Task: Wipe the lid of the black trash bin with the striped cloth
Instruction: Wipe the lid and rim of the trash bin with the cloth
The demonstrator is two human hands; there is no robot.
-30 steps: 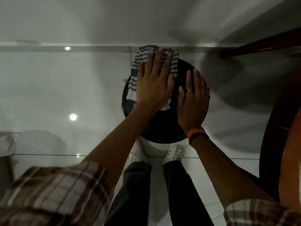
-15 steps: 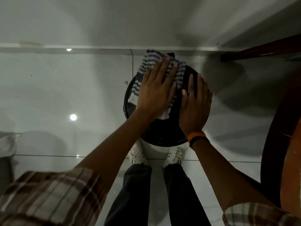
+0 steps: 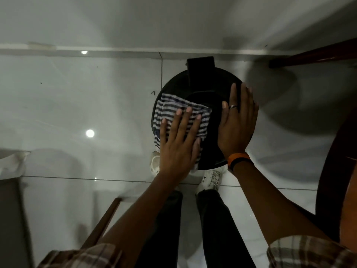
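Observation:
The round black trash bin lid (image 3: 208,84) lies right below me on the glossy floor, its hinge block at the far edge. A blue-and-white striped cloth (image 3: 173,107) covers the lid's left part. My left hand (image 3: 178,144) presses flat on the cloth with fingers spread, near the lid's near-left rim. My right hand (image 3: 236,126) lies flat on the lid's right side, fingers together, a ring on one finger and an orange band at the wrist.
White glossy floor tiles (image 3: 77,113) surround the bin, with a wall skirting behind it. A dark wooden round table edge (image 3: 332,171) stands at the right, a wooden leg (image 3: 309,57) at the upper right, and a wooden bar (image 3: 104,219) at the lower left. My white shoes (image 3: 211,178) stand beside the bin.
My left hand has dragged the striped cloth from the lid's far edge toward me and to the left. The hinge block is now uncovered. The right hand stays on the lid's right side.

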